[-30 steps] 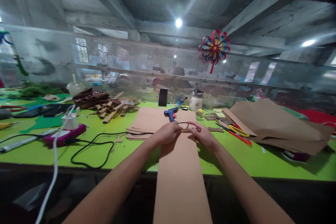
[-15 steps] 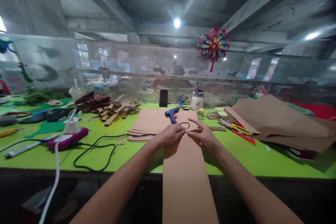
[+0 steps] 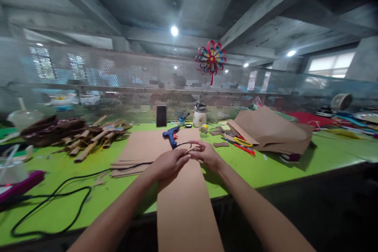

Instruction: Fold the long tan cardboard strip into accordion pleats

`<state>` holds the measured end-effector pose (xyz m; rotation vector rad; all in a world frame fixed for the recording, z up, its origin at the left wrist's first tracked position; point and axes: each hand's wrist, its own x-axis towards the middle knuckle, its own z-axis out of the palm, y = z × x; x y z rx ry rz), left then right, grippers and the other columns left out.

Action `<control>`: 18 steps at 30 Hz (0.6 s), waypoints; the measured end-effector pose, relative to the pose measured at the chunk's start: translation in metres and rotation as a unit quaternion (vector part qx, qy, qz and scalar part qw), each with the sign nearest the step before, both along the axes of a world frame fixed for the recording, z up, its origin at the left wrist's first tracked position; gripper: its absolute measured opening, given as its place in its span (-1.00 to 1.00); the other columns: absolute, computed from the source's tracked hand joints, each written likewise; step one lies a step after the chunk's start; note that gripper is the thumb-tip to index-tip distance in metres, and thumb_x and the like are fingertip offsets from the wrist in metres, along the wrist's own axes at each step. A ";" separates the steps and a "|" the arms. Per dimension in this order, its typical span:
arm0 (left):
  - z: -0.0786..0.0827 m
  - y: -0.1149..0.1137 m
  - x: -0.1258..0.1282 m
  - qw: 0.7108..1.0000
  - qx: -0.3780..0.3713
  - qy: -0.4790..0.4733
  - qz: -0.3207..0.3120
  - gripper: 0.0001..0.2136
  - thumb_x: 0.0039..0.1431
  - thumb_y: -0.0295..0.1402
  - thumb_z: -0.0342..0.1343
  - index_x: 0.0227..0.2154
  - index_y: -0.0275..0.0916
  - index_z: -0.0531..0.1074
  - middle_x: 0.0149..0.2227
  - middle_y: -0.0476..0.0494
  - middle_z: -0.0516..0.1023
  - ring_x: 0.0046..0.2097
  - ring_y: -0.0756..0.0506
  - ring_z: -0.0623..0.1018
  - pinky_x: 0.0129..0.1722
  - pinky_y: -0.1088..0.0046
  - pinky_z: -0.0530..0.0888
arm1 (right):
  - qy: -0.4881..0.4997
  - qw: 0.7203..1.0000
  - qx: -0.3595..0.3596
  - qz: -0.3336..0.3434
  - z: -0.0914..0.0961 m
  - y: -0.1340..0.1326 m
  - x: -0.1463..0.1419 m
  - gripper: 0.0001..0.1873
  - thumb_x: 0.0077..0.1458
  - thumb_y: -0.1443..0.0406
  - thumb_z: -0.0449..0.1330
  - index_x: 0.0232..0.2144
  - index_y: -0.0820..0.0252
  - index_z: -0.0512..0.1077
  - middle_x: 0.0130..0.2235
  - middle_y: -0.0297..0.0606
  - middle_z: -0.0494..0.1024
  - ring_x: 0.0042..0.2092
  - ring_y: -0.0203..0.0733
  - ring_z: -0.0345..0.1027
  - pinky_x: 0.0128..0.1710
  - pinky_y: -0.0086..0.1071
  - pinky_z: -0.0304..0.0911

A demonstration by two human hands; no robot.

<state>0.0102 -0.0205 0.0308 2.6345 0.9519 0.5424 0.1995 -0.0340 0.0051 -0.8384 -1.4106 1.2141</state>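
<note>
A long strip of brown kraft paper (image 3: 186,208) runs from the green table over its front edge toward me. At the strip's far end my left hand (image 3: 169,164) has its fingers closed on the paper's edge. Facing it, my right hand (image 3: 207,156) pinches the same edge with bent fingers, the thumb close to the left fingertips. The far edge seems turned up between the hands, though fingers partly cover it. Just beyond lies a blue glue gun (image 3: 170,137) on a stack of brown paper sheets (image 3: 134,149), its black cord passing behind my left hand.
Rolled brown paper pieces (image 3: 91,138) lie at the left, near a purple power strip (image 3: 22,187). Right of the stack are red-handled and yellow-handled tools (image 3: 243,143) and a large brown paper pile (image 3: 274,132). A white jar (image 3: 200,116) stands before the perforated screen (image 3: 130,75).
My view has turned to the right, so the table's contents sit further left. My right hand's fingers, spread before, have closed in on the paper's far edge beside my left hand.
</note>
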 end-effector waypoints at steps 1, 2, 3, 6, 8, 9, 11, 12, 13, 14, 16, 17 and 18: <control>0.000 0.000 0.000 1.000 -0.012 -0.001 -0.004 -0.59 0.25 -0.06 -0.24 -0.05 -0.15 0.35 -0.10 -0.14 0.49 -0.12 -0.15 0.46 -0.16 0.42 0.32 | 0.008 0.999 -0.010 0.031 0.000 -0.001 0.000 -0.33 -0.26 0.23 0.37 -0.02 0.16 0.33 -0.40 -0.31 0.48 -0.42 -0.31 0.30 -0.39 -0.42 0.20; 0.001 0.000 -0.001 1.000 -0.021 -0.005 -0.006 -0.58 0.25 -0.06 -0.24 -0.03 -0.14 0.35 -0.08 -0.14 0.49 -0.11 -0.15 0.46 -0.14 0.42 0.32 | 0.015 0.998 -0.018 0.060 0.000 -0.002 -0.001 -0.27 -0.28 0.25 0.38 0.01 0.14 0.30 -0.36 -0.29 0.49 -0.38 -0.29 0.32 -0.36 -0.40 0.22; 0.001 -0.001 -0.001 0.999 -0.029 -0.011 -0.009 -0.58 0.24 -0.06 -0.23 -0.01 -0.14 0.34 -0.06 -0.14 0.48 -0.09 -0.15 0.45 -0.13 0.42 0.32 | 0.018 0.996 -0.022 0.080 0.000 -0.004 0.000 -0.24 -0.29 0.27 0.38 0.03 0.12 0.28 -0.33 -0.28 0.50 -0.37 -0.29 0.33 -0.36 -0.41 0.22; 0.004 -0.004 -0.001 0.998 -0.037 -0.034 -0.022 -0.57 0.24 -0.06 -0.22 0.02 -0.13 0.33 -0.01 -0.11 0.45 -0.06 -0.14 0.44 -0.10 0.44 0.31 | 0.003 0.998 -0.004 0.070 0.001 -0.006 0.001 -0.24 -0.24 0.29 0.36 0.07 0.12 0.26 -0.36 -0.31 0.48 -0.45 -0.36 0.26 -0.46 -0.48 0.14; 0.006 -0.007 0.000 0.998 -0.040 -0.039 -0.033 -0.55 0.24 -0.03 -0.24 0.01 -0.12 0.34 -0.05 -0.09 0.48 -0.10 -0.12 0.46 -0.12 0.45 0.32 | 0.005 0.999 0.004 0.052 0.001 -0.007 0.003 -0.25 -0.20 0.29 0.33 0.09 0.14 0.24 -0.40 -0.32 0.47 -0.48 -0.37 0.22 -0.51 -0.50 0.09; 0.007 -0.008 0.000 0.998 -0.040 -0.040 -0.035 -0.55 0.24 -0.02 -0.25 0.00 -0.13 0.35 -0.07 -0.09 0.49 -0.11 -0.12 0.46 -0.14 0.46 0.32 | 0.007 0.999 0.006 0.050 0.001 -0.007 0.003 -0.25 -0.19 0.30 0.32 0.10 0.14 0.23 -0.42 -0.33 0.46 -0.49 -0.37 0.21 -0.52 -0.50 0.08; 0.007 -0.010 0.000 0.998 -0.036 -0.036 -0.034 -0.53 0.24 0.00 -0.26 -0.02 -0.13 0.36 -0.08 -0.10 0.49 -0.13 -0.11 0.47 -0.16 0.46 0.32 | 0.007 0.999 0.012 0.047 0.001 -0.008 0.003 -0.26 -0.19 0.30 0.31 0.10 0.15 0.23 -0.46 -0.36 0.44 -0.50 -0.36 0.20 -0.53 -0.49 0.07; 0.007 -0.011 0.000 0.998 -0.032 -0.031 -0.031 -0.53 0.23 0.01 -0.26 -0.02 -0.13 0.36 -0.08 -0.11 0.49 -0.12 -0.12 0.46 -0.16 0.46 0.32 | 0.005 0.999 0.014 0.044 0.001 -0.008 0.003 -0.27 -0.19 0.30 0.31 0.09 0.15 0.23 -0.48 -0.38 0.42 -0.50 -0.37 0.19 -0.53 -0.49 0.06; 0.006 -0.011 0.000 0.999 -0.028 -0.024 -0.027 -0.52 0.23 0.01 -0.26 -0.02 -0.13 0.36 -0.07 -0.12 0.48 -0.12 -0.12 0.46 -0.17 0.46 0.32 | 0.002 0.999 0.015 0.040 0.001 -0.008 0.003 -0.28 -0.19 0.30 0.31 0.09 0.15 0.24 -0.50 -0.40 0.40 -0.50 -0.37 0.18 -0.52 -0.49 0.06; 0.005 -0.011 -0.001 0.999 -0.025 -0.013 -0.021 -0.52 0.23 0.01 -0.25 -0.02 -0.14 0.37 -0.08 -0.13 0.49 -0.13 -0.13 0.47 -0.18 0.46 0.32 | 0.000 0.999 0.016 0.033 0.001 -0.008 0.002 -0.28 -0.19 0.30 0.31 0.08 0.16 0.25 -0.52 -0.43 0.37 -0.51 -0.37 0.17 -0.52 -0.49 0.06; 0.002 -0.009 -0.002 1.000 -0.020 0.015 0.000 -0.52 0.22 0.02 -0.25 -0.05 -0.16 0.38 -0.12 -0.15 0.51 -0.18 -0.14 0.48 -0.24 0.46 0.33 | -0.003 1.000 0.014 0.017 0.001 -0.008 0.002 -0.31 -0.19 0.29 0.32 0.05 0.17 0.28 -0.57 -0.48 0.29 -0.52 -0.38 0.13 -0.51 -0.48 0.05; 0.000 -0.009 -0.003 0.999 -0.018 0.029 0.011 -0.51 0.21 0.03 -0.25 -0.07 -0.17 0.39 -0.16 -0.16 0.52 -0.21 -0.14 0.49 -0.28 0.46 0.33 | -0.004 1.000 0.012 0.007 0.001 -0.008 0.002 -0.33 -0.20 0.29 0.33 0.03 0.18 0.30 -0.59 -0.50 0.24 -0.53 -0.39 0.10 -0.51 -0.48 0.04; -0.001 -0.008 -0.003 0.999 -0.016 0.042 0.023 -0.51 0.20 0.04 -0.24 -0.10 -0.18 0.41 -0.20 -0.16 0.53 -0.25 -0.14 0.49 -0.32 0.46 0.32 | -0.007 1.000 0.011 -0.003 0.001 -0.008 0.002 -0.35 -0.20 0.29 0.33 0.01 0.20 0.32 -0.61 -0.53 0.19 -0.54 -0.40 0.07 -0.51 -0.48 0.03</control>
